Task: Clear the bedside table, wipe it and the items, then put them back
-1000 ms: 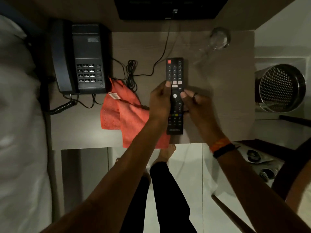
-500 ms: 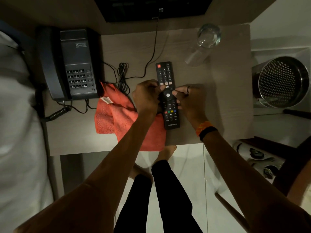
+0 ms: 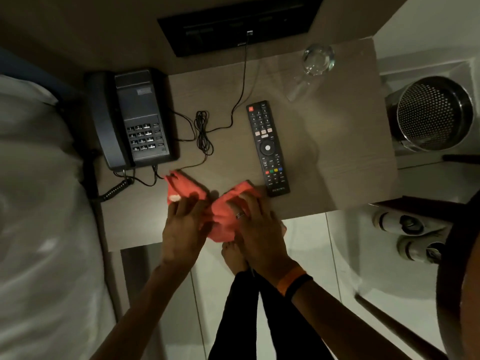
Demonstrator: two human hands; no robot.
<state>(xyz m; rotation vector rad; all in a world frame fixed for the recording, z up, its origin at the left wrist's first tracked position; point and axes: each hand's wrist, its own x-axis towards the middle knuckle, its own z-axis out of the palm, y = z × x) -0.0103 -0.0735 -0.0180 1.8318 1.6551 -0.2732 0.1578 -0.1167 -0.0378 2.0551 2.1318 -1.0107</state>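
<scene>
One remote (image 3: 267, 148), one phone (image 3: 132, 118), one glass (image 3: 318, 59) on the wooden tabletop (image 3: 337, 152); left hand (image 3: 184, 224) and right hand (image 3: 255, 224) grip one red cloth (image 3: 223, 203); tiled floor (image 3: 311, 255).

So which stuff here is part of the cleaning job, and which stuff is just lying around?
Part of the job:
bedside table
orange cloth, under the left hand and right hand
remote
phone
glass
black cable

Just lying around:
metal bin
shoes on the floor
bed
</scene>
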